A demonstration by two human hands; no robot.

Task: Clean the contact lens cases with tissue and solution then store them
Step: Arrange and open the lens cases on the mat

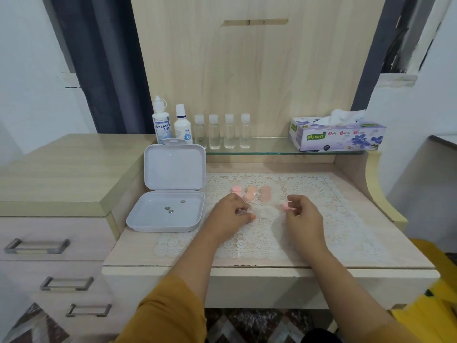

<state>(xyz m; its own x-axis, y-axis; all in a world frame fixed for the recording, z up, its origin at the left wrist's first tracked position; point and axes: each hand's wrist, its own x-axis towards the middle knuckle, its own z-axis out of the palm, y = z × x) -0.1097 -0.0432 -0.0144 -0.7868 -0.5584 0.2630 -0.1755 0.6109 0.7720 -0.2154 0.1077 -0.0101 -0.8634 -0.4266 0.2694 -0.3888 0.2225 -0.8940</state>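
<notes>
Both hands sit just below the middle of the frame on the lace mat (333, 219): the left hand (230, 216) has its fingers curled round a small clear piece, apparently the body of a contact lens case, though blur hides its outline, and the right hand (303, 214) pinches a pink cap (286, 206) at its fingertips. Going by size, the open white storage box (170, 194) lies at centre left, lid up, and looks light and stiff. The tissue box (336, 134) stands on the glass shelf at upper right, near the solution bottle (161, 122) at the shelf's left end. The three lens cases (251, 193) lie in a row just above the hands, long axes running roughly up the frame. They are probably very light, hard and smooth, slippery once wet, so a pinch across the narrow waist or round a cap rim seems best.
</notes>
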